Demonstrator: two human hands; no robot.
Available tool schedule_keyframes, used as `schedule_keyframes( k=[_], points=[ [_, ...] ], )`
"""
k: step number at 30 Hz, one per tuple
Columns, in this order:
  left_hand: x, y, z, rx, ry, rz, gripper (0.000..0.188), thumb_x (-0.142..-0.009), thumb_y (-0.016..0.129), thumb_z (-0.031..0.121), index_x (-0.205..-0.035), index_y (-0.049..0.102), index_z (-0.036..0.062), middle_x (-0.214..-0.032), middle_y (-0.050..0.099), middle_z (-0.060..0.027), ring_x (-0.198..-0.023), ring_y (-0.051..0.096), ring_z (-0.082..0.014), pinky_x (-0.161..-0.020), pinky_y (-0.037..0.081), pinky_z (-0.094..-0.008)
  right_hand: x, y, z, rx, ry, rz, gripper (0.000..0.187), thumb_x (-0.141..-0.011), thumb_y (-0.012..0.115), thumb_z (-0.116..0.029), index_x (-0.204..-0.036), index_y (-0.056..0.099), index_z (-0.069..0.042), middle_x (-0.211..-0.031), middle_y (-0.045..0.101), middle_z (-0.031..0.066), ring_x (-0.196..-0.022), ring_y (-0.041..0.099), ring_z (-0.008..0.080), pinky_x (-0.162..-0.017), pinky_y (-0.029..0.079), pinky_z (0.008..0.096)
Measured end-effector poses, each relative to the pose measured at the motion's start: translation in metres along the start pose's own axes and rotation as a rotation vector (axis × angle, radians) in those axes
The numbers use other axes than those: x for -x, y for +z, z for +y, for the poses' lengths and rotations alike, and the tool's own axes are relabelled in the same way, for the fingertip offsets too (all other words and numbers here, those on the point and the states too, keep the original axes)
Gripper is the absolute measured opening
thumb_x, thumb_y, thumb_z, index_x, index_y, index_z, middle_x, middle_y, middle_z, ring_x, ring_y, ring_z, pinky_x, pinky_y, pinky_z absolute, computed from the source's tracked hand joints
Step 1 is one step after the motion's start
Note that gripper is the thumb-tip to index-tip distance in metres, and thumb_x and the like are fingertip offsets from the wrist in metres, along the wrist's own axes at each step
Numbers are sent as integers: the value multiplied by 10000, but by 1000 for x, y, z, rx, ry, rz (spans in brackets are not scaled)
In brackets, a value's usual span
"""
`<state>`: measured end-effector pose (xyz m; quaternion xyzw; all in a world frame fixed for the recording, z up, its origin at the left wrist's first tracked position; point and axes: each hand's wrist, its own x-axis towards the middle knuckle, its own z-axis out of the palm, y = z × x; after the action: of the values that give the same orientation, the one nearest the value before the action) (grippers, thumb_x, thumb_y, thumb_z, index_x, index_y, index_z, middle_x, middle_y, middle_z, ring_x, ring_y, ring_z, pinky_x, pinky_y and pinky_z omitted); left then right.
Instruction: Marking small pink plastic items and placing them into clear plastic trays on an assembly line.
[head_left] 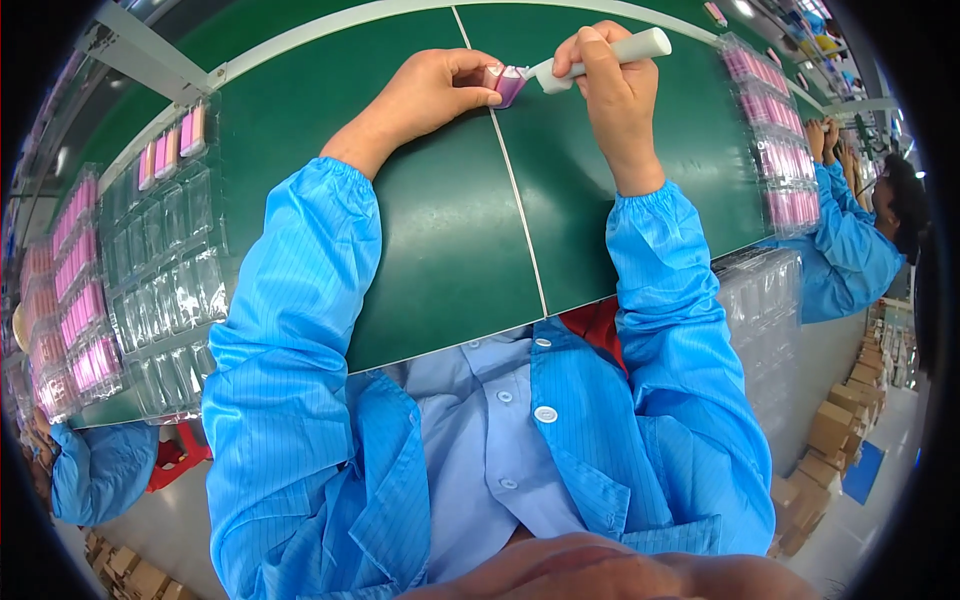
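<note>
My left hand (425,92) pinches a small pink-and-purple battery-like pack (511,90) between thumb and fingers, near the far side of the green table. White ends show on the pack's top. In my right hand (615,105) is a thick white pen-like tool (642,46), its fingers closed round the body. The tool slants down to the left, with its narrow end at the right side of the pack's top. Whether the tip touches the pack is too small to tell.
A clear plastic tray (170,275) at the left holds several pink packs (165,155) in its far row. Filled trays stand farther left (85,300) and at the right edge (775,140). Co-workers in blue sleeves (855,250) work on both sides. Cardboard boxes (835,425) line the floor.
</note>
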<state>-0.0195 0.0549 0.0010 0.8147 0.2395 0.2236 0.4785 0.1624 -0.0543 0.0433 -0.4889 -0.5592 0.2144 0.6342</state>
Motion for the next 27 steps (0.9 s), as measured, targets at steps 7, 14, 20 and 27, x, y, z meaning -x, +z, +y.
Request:
schedule_keyframes(
  k=[7,14,20,27],
  points=[
    [3,1,7,-14,-25,-9,324,-852,752,137,-1156,689,44,-1012,720,-55,-924,665,-139,-866,526,-271,-1,3,9,110,-30,-78,287,-987,556,-217,-759,592,-45,-690,625,12,-649,523,77,-597,415,252],
    [3,8,1,143,7,62,287,-836,768,133,-1103,711,44,-990,728,-55,-930,682,-140,-870,533,-270,2,-2,-1,-1,50,90,290,-988,552,-212,-757,593,-41,-679,629,17,-607,498,68,-569,395,241],
    [4,37,13,-26,55,211,249,-812,787,153,-1026,720,45,-929,730,-64,-852,702,-153,-780,551,-276,8,-13,-8,-17,-8,169,287,-999,542,-202,-760,590,-50,-690,640,18,-599,477,54,-559,371,226],
    [5,40,16,-172,107,268,275,-814,788,189,-1040,719,47,-953,726,-93,-863,715,-207,-783,564,-300,9,0,-9,100,-51,71,309,-995,562,-204,-742,596,-30,-667,631,25,-637,567,82,-598,450,241]
  ],
)
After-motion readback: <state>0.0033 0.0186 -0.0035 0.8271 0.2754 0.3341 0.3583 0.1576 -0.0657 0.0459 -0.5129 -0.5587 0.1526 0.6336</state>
